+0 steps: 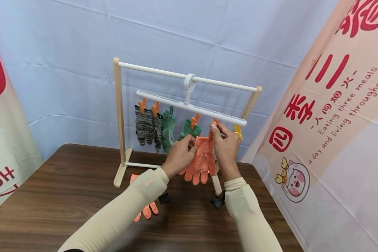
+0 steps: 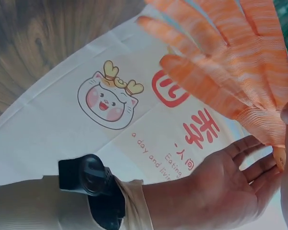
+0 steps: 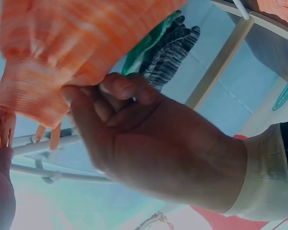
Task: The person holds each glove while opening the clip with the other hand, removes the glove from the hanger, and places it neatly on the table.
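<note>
Two hands pinching: left hand (image 1: 181, 154), orange knit glove (image 1: 203, 160); right hand (image 1: 228, 148), orange clothespin (image 1: 213, 128) near hanger (image 1: 225, 118) end. More tabletop (image 1: 66, 182) leftward; second glove (image 1: 147, 211) (behind sleeve (image 1: 126, 204)) partly hidden.

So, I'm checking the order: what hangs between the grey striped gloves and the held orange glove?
In the head view, green gloves hang between them, on a green clip and an orange clip.

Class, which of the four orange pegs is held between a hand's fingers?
The rightmost orange peg, at the cuff of the raised orange glove: the right hand pinches it, while no hand touches the other three orange pegs, further left.
</note>
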### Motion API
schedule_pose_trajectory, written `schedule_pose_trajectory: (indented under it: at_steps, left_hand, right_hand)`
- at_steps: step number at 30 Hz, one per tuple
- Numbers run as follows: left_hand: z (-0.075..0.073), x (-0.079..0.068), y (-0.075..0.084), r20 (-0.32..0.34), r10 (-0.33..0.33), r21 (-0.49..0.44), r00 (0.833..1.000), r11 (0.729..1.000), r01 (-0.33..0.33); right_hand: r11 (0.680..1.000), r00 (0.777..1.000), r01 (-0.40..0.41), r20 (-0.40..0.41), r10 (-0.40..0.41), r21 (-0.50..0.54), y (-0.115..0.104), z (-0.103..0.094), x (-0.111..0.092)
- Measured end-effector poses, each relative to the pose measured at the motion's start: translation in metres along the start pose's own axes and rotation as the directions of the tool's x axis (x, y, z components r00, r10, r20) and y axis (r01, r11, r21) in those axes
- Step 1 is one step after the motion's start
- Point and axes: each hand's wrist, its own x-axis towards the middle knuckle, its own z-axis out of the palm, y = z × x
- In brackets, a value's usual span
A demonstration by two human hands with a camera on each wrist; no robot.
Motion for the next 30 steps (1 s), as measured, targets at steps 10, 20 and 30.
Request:
schedule_pose_trajectory:
  at_steps: [10,20,30]
  left_hand:
    - [0.000,-0.010,-0.007,0.005,-0.013,0.009,1.000,1.000,0.013]
    - [0.006,-0.019,-0.018,0.043,-0.064,-0.048,0.997,0.997,0.066]
    - [0.013,-0.027,-0.028,0.071,-0.109,-0.107,0.992,0.987,0.116]
  right_hand:
    - [0.998,1.000,0.013,-0.026,-0.015,-0.063,-0.001,0.000,0.000]
    - [0.997,0.999,0.012,-0.033,-0.015,-0.080,-0.001,0.001,0.001]
    - [0.998,0.999,0.024,-0.032,-0.025,-0.060,0.000,0.002,0.001]
